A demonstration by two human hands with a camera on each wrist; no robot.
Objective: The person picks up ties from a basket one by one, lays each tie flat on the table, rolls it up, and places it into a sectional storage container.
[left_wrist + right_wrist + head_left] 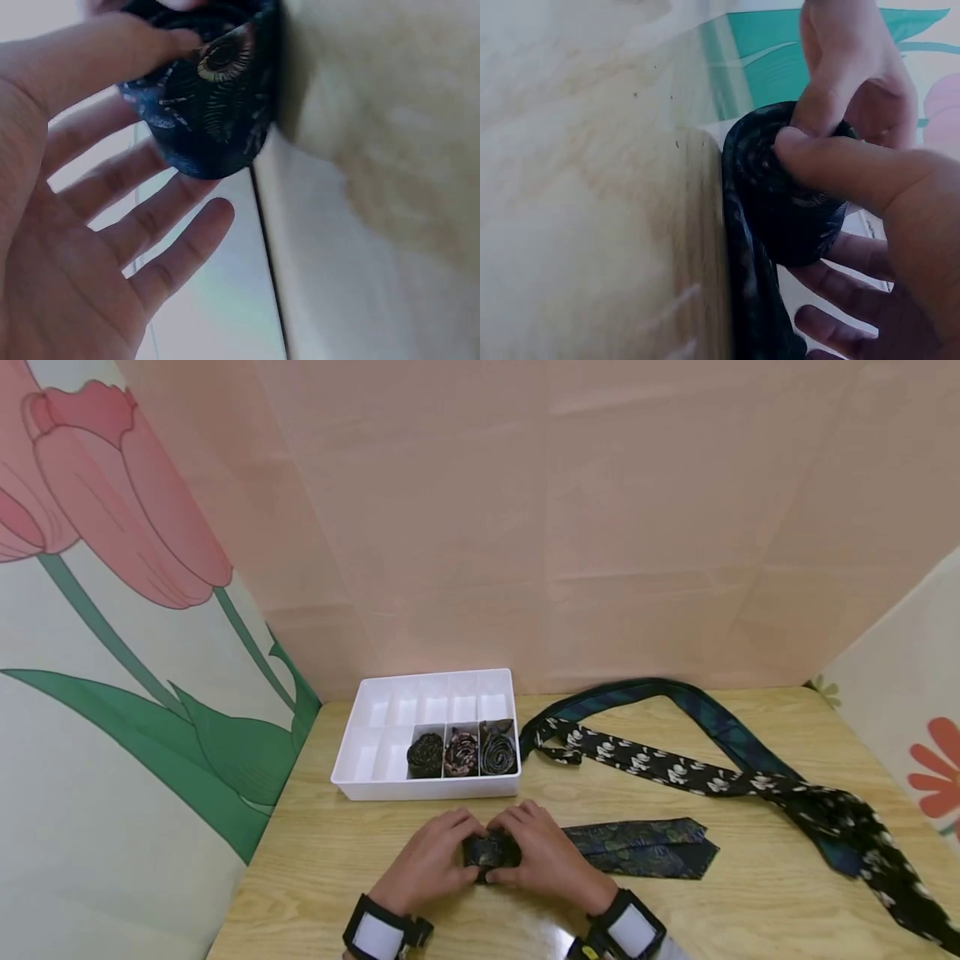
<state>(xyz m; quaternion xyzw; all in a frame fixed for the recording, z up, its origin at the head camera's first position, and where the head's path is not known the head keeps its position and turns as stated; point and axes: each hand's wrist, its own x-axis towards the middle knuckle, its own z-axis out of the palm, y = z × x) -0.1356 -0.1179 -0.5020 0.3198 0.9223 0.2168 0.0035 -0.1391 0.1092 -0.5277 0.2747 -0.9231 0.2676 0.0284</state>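
Observation:
A dark patterned necktie (pixel 645 847) lies partly wound up on the wooden table, its loose pointed end stretching to the right. Its coiled part (pixel 491 852) sits between both hands. From the left side, my left hand (pixel 431 860) grips the roll with the thumb on the near edge. On the opposite side my right hand (pixel 547 856) grips it too, thumb pressed on the spiral face in the right wrist view. There, the roll (pixel 795 225) stands on edge, with the unrolled strip running out under it along the table.
Behind the hands is a white divided box (pixel 427 789) with three rolled ties (pixel 461 752) in its front right compartments. To the right, a black tie with white flowers (pixel 675 768) lies across a dark green-blue tie (pixel 712 718). A pink-beige backdrop (pixel 525 568) rises behind the table.

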